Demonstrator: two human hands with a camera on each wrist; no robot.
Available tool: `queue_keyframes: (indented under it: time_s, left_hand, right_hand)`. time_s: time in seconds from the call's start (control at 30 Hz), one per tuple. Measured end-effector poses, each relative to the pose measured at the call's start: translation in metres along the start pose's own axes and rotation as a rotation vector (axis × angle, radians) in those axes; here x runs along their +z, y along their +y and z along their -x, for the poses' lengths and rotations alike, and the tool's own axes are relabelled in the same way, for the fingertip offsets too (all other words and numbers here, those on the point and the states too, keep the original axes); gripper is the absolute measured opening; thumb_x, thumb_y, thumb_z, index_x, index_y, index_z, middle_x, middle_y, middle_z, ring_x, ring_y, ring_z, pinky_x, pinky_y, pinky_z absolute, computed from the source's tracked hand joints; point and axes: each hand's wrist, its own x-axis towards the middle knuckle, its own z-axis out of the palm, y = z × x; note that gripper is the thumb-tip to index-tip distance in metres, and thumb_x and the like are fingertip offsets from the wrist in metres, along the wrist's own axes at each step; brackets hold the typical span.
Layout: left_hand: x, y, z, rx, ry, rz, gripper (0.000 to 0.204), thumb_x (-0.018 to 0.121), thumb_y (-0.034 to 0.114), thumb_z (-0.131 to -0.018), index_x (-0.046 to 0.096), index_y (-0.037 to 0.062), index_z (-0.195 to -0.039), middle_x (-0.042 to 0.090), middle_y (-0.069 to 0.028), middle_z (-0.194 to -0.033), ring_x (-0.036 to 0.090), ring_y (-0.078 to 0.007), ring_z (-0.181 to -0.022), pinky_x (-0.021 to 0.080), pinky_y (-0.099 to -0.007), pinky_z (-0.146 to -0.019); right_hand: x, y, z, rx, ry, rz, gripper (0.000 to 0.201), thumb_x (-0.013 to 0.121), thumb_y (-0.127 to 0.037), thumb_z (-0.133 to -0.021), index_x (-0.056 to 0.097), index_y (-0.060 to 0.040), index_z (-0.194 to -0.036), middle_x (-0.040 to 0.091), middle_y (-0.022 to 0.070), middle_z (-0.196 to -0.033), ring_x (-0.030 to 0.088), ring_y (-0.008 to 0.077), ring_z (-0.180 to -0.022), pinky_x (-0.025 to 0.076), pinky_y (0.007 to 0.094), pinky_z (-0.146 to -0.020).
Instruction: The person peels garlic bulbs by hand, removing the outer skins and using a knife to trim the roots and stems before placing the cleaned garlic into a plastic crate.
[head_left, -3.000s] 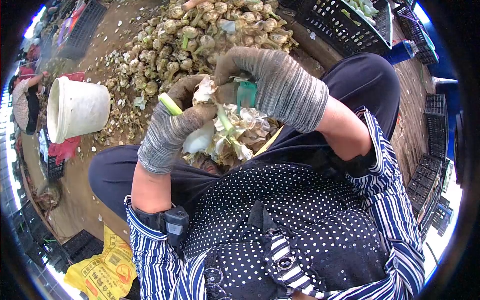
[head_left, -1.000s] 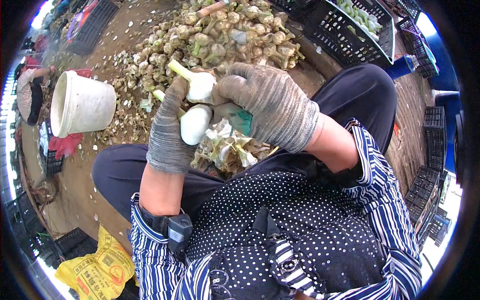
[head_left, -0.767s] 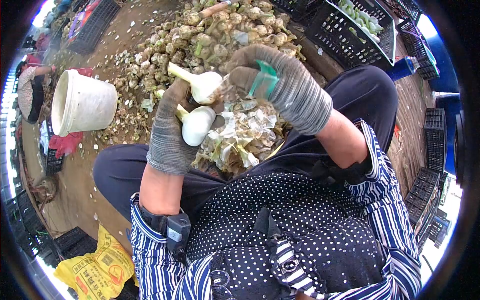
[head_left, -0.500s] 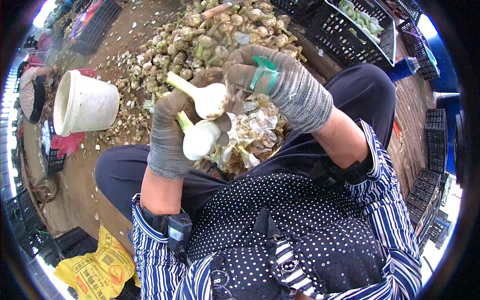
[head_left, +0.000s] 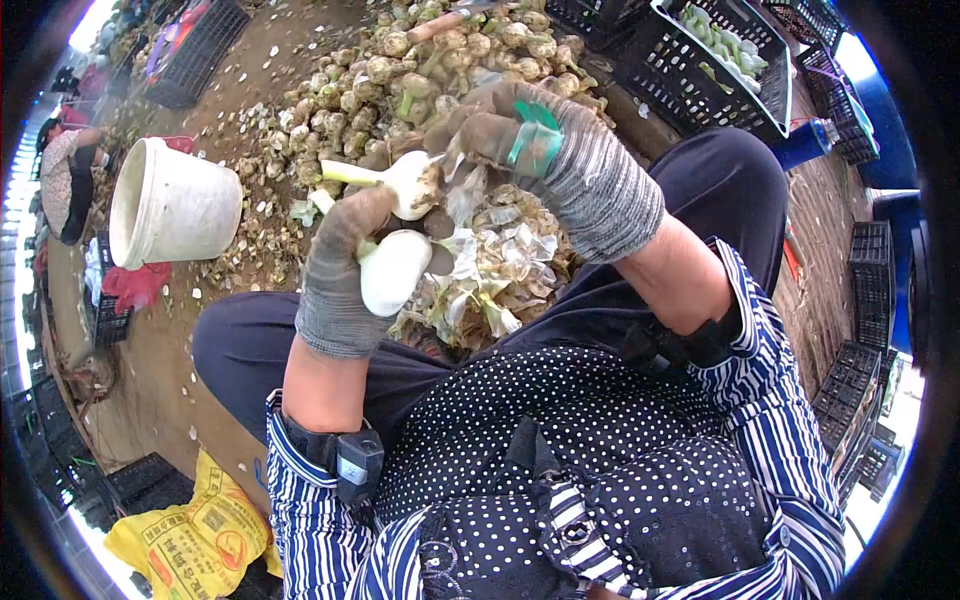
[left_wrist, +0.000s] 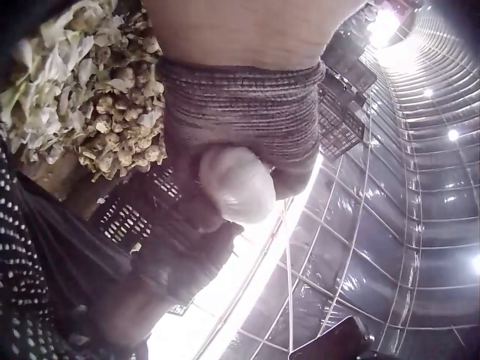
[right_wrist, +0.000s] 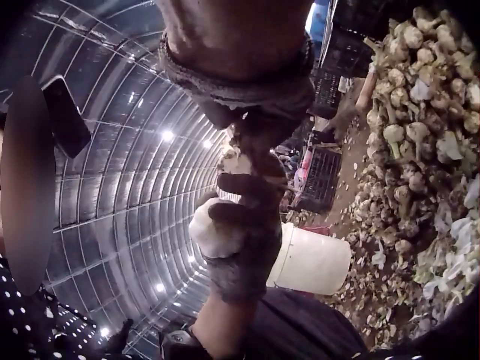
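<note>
In the head view, my gloved left hand (head_left: 340, 270) holds two garlic bulbs together. The lower garlic bulb (head_left: 395, 272) is smooth and white, pressed against the palm. The upper garlic bulb (head_left: 410, 185) lies nearly level, its pale green stem pointing left and its brown root end right. My gloved right hand (head_left: 575, 170) has curled fingers at that root end, pinching papery garlic skin (head_left: 465, 195). A green band (head_left: 535, 148) wraps its fingers. The left wrist view shows one white bulb (left_wrist: 238, 186) against the glove; the other is hidden there.
A heap of peeled-off skins (head_left: 510, 265) lies between the legs, below the hands. Beyond it rises a pile of unpeeled garlic (head_left: 370, 85), a wooden handle (head_left: 437, 25) on top. A white bucket (head_left: 180, 205) stands left; a black crate (head_left: 700, 95) of trimmed pieces sits right.
Loose skin has come off the upper bulb, baring white. The right hand drew away from it, then came back to its root end. The upper bulb has tipped closer to level.
</note>
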Motion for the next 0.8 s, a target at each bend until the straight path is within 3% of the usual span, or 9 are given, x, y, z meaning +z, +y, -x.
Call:
queue_keyframes:
  time_s: [0.07, 0.13, 0.2, 0.27, 0.33, 0.5, 0.63, 0.73, 0.8]
  left_hand:
    - [-0.001, -0.003, -0.001, 0.007, 0.124, -0.066, 0.052, 0.061, 0.028, -0.080, 0.048, -0.0039, -0.120, 0.062, -0.0145, -0.097, 0.064, -0.0211, -0.083, 0.059, -0.0306, -0.064]
    - [-0.006, -0.001, -0.002, 0.012, 0.063, 0.021, 0.046, 0.058, 0.024, -0.083, 0.050, -0.0026, -0.119, 0.062, -0.0139, -0.096, 0.065, -0.0212, -0.082, 0.059, -0.0307, -0.065]
    - [-0.004, 0.001, -0.002, 0.029, 0.216, 0.030, 0.043, 0.057, 0.022, -0.083, 0.050, -0.0020, -0.119, 0.062, -0.0145, -0.096, 0.065, -0.0216, -0.082, 0.059, -0.0307, -0.067]
    - [-0.004, 0.001, -0.001, 0.023, 0.202, -0.021, 0.043, 0.058, 0.022, -0.082, 0.051, -0.0019, -0.117, 0.062, -0.0142, -0.096, 0.065, -0.0209, -0.080, 0.058, -0.0309, -0.065]
    - [0.000, 0.001, -0.002, 0.010, 0.172, -0.119, 0.043, 0.060, 0.024, -0.081, 0.052, -0.0017, -0.115, 0.061, -0.0135, -0.094, 0.063, -0.0194, -0.077, 0.057, -0.0314, -0.060]
    - [0.006, -0.005, -0.002, -0.020, 0.186, -0.201, 0.048, 0.064, 0.026, -0.079, 0.050, -0.0012, -0.115, 0.060, -0.0113, -0.091, 0.061, -0.0176, -0.074, 0.055, -0.0305, -0.059]
    - [-0.008, -0.005, -0.012, 0.100, 0.302, -0.054, 0.041, 0.052, 0.034, -0.089, 0.052, 0.0016, -0.113, 0.061, -0.0104, -0.089, 0.062, -0.0166, -0.072, 0.055, -0.0286, -0.058]
    - [-0.022, 0.004, -0.011, 0.077, 0.260, -0.016, 0.045, 0.047, 0.043, -0.091, 0.053, 0.0026, -0.110, 0.063, -0.0139, -0.092, 0.064, -0.0208, -0.074, 0.056, -0.0329, -0.057]
    - [-0.025, 0.009, -0.010, 0.086, 0.259, 0.023, 0.045, 0.046, 0.044, -0.091, 0.054, 0.0031, -0.108, 0.064, -0.0148, -0.090, 0.065, -0.0227, -0.072, 0.056, -0.0350, -0.054]
  right_hand:
    - [0.005, -0.007, 0.007, -0.033, -0.037, -0.072, 0.023, 0.062, -0.027, -0.087, 0.061, -0.0048, -0.094, 0.061, -0.0013, -0.083, 0.056, 0.0068, -0.079, 0.047, 0.0222, -0.070]
    - [0.006, -0.018, 0.013, -0.006, -0.061, -0.070, 0.023, 0.063, -0.026, -0.086, 0.061, -0.0043, -0.095, 0.061, -0.0011, -0.082, 0.056, 0.0061, -0.077, 0.047, 0.0217, -0.068]
    - [0.009, -0.020, 0.014, 0.149, -0.085, -0.133, 0.022, 0.063, -0.024, -0.086, 0.061, -0.0038, -0.095, 0.060, -0.0012, -0.082, 0.056, 0.0053, -0.076, 0.048, 0.0221, -0.068]
    - [0.009, -0.018, 0.013, 0.206, -0.066, -0.163, 0.023, 0.066, -0.020, -0.083, 0.060, -0.0034, -0.096, 0.061, 0.0017, -0.083, 0.057, 0.0079, -0.076, 0.049, 0.0250, -0.069]
    - [0.011, -0.003, 0.009, -0.282, 0.068, 0.333, 0.025, 0.069, -0.016, -0.077, 0.060, -0.0045, -0.098, 0.062, 0.0052, -0.084, 0.059, 0.0111, -0.078, 0.050, 0.0290, -0.070]
    - [0.007, -0.003, 0.011, -0.305, -0.021, 0.460, 0.014, 0.065, -0.005, -0.073, 0.063, -0.0061, -0.087, 0.064, 0.0110, -0.081, 0.062, 0.0244, -0.077, 0.050, 0.0326, -0.070]
    - [0.011, -0.009, 0.015, -0.268, -0.180, 0.439, 0.015, 0.064, -0.006, -0.074, 0.062, -0.0053, -0.089, 0.064, 0.0113, -0.082, 0.062, 0.0242, -0.079, 0.050, 0.0324, -0.070]
    - [0.010, 0.000, 0.012, -0.362, -0.185, 0.457, 0.017, 0.064, -0.005, -0.075, 0.062, -0.0049, -0.092, 0.064, 0.0119, -0.084, 0.062, 0.0243, -0.080, 0.050, 0.0315, -0.071]
    - [0.006, 0.003, 0.014, -0.241, -0.179, 0.379, 0.020, 0.064, -0.006, -0.074, 0.062, -0.0056, -0.094, 0.064, 0.0119, -0.086, 0.062, 0.0259, -0.081, 0.049, 0.0322, -0.074]
